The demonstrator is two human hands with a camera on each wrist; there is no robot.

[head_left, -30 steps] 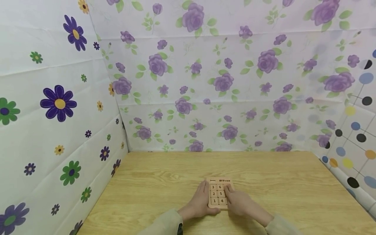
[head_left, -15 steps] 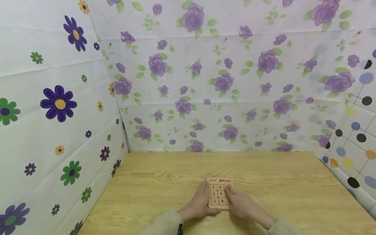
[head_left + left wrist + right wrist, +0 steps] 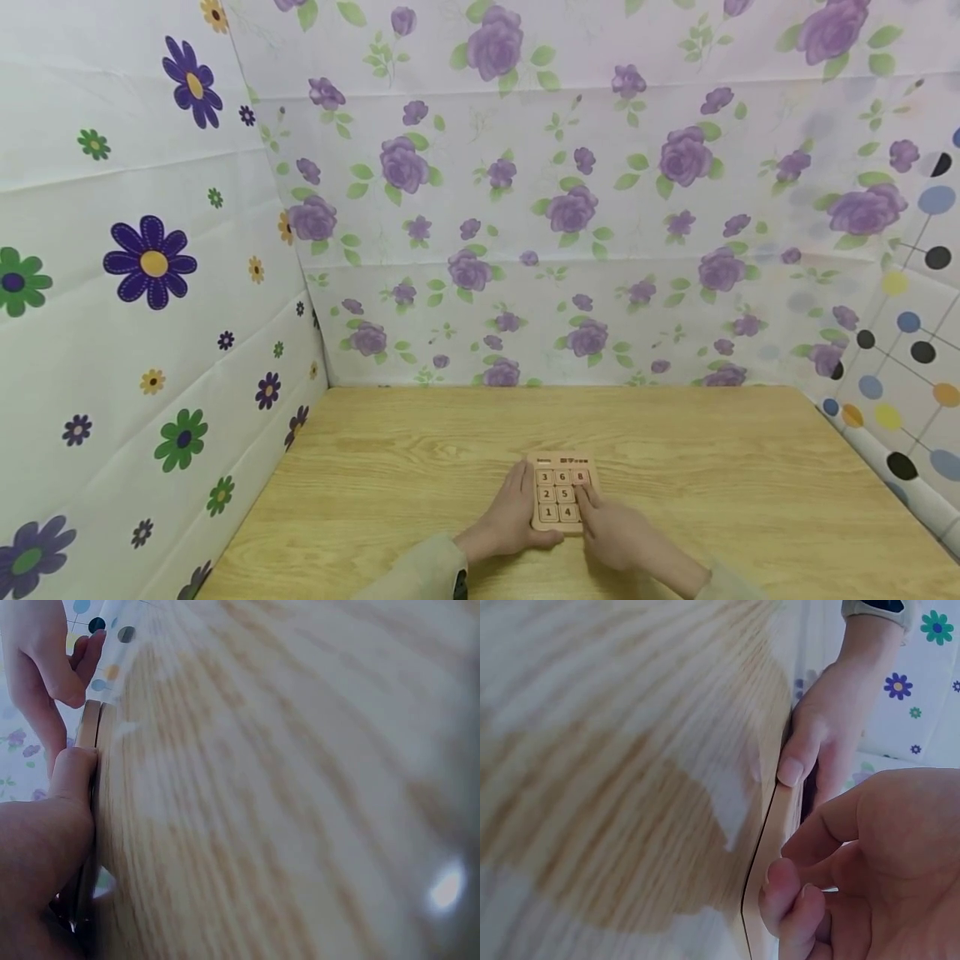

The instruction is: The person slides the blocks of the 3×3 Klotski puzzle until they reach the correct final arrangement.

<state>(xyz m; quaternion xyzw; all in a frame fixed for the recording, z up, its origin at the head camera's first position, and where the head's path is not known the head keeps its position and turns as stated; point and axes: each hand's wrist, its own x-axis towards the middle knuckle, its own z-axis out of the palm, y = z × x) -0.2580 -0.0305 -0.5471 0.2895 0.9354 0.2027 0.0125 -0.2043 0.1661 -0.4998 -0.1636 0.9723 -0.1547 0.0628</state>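
A wooden number slide puzzle (image 3: 557,527) lies flat on the table, its square tiles showing 3, 6, 8, 2, 5, 1 and 4. My left hand (image 3: 510,517) holds it at the near left corner, fingers along the left side and thumb against the front edge. In the left wrist view the thumb (image 3: 73,776) presses that edge. My right hand (image 3: 617,529) reaches over the right column, its index fingertip on the spot below the 8 tile (image 3: 580,477). The other right fingers (image 3: 799,919) curl loosely near the puzzle's edge. The lower right of the puzzle is hidden under this hand.
The wood-grain table (image 3: 420,450) extends around the puzzle on all sides. Behind it hangs a floral cloth (image 3: 570,208); a daisy-print cloth (image 3: 90,350) closes the left and a dotted cloth (image 3: 900,367) the right. A dark band (image 3: 460,585) circles the left wrist.
My right index finger has slid from the top right tile towards me, so the 8 shows. The left hand and the puzzle have stayed in place.
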